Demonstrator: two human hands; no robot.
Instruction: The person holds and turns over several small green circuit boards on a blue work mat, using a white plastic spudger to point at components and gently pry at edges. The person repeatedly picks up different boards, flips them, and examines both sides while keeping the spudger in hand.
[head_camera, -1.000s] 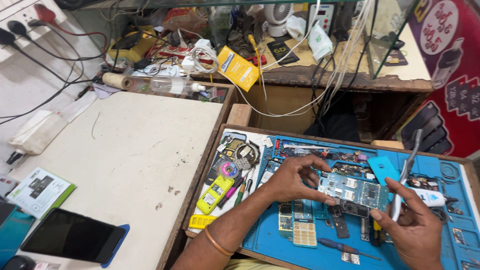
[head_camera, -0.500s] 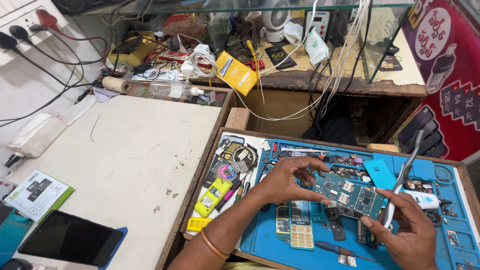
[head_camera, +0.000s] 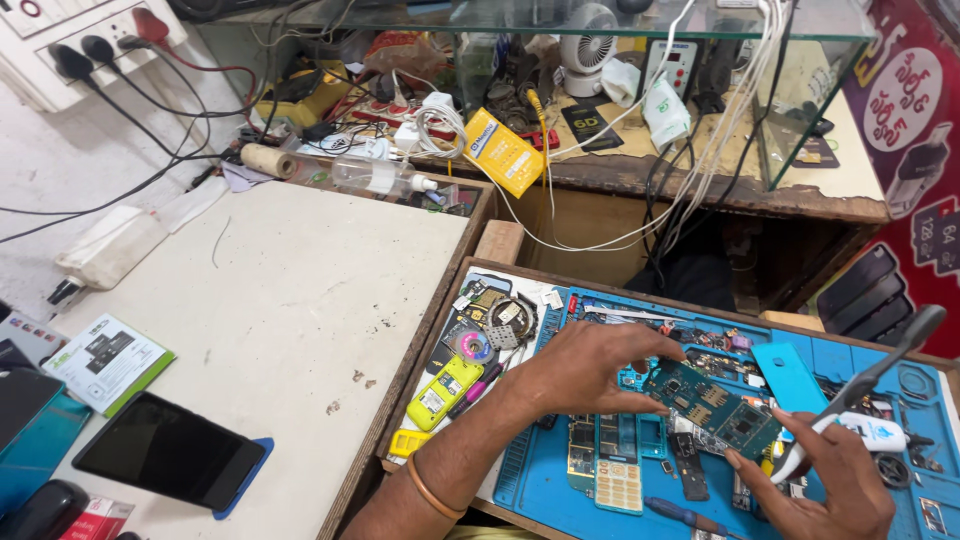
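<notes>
A green circuit board (head_camera: 712, 404) is pinched by the left hand (head_camera: 590, 368) above the blue work mat (head_camera: 560, 470). A white-handled tool (head_camera: 860, 395), possibly a brush, is gripped by the right hand (head_camera: 825, 480). Board bare, not yet refitted.

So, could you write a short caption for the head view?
Left hand holds a green circuit board over a blue mat; right hand holds a white tool.

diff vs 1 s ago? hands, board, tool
Little changed. The left hand still pinches the green circuit board over the blue mat; the right hand still holds the white-handled tool beside it. Only the head camera drifted slightly.
</notes>
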